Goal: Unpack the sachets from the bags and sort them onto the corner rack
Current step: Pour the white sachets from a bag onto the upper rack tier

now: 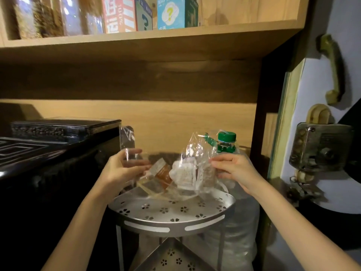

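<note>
I have my left hand (125,169) pinched on one clear bag (129,141) at nine o'clock and my right hand (232,169) on another at three, their sachets (185,176) hanging over the corner rack (168,218), probably to drop onto it

We see top tray of corner rack (172,214) bare in front half — room there to set things down. Back half taken up by clear bag (187,173) held by both hands. Black cabinet (58,163) close on left, big water bottle (227,145) close on right — tight at sides. Wood shelf (136,49) hangs well above, so we get open way in from top and front.
</note>
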Tool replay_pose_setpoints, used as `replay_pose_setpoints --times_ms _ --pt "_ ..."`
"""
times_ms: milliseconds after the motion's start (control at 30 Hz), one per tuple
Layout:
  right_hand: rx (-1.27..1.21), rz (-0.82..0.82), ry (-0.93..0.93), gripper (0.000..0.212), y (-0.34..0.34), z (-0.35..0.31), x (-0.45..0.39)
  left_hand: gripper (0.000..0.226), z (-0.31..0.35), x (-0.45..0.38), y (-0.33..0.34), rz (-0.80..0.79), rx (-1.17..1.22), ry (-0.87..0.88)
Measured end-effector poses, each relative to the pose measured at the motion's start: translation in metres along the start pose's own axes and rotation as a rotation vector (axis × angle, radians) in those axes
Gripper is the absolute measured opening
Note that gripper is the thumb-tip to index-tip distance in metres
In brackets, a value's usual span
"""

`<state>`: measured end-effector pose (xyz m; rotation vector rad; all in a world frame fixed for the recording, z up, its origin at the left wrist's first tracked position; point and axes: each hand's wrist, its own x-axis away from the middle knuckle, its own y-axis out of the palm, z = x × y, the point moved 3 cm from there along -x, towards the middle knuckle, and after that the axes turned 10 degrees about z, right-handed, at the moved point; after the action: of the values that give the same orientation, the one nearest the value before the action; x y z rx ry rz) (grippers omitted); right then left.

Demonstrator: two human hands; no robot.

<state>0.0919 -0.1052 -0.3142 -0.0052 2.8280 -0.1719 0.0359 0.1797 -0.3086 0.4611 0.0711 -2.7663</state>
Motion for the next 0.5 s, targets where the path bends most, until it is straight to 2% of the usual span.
replay_pose_setpoints --times_ms 100,233,333,500 --pt "-0.017 -0.007 -0.059 0.016 0.0 -0.018 0.002 0.035 0.02 -0.001 -0.001 0.138 -0.014 0.156" --pt "-0.211 0.045 -0.103 0.013 -0.008 -0.041 0.0 0.017 0.041 -0.002 -0.002 0.175 0.016 0.279" --pt "-0.083 0.012 -0.123 0.017 -0.006 -0.045 0.0 0.015 0.053 -0.002 -0.004 0.167 0.064 0.309" --pt "-0.048 0.065 -0.147 0.014 -0.004 -0.042 -0.001 0.015 0.053 -0.004 -0.002 0.179 0.083 0.293"
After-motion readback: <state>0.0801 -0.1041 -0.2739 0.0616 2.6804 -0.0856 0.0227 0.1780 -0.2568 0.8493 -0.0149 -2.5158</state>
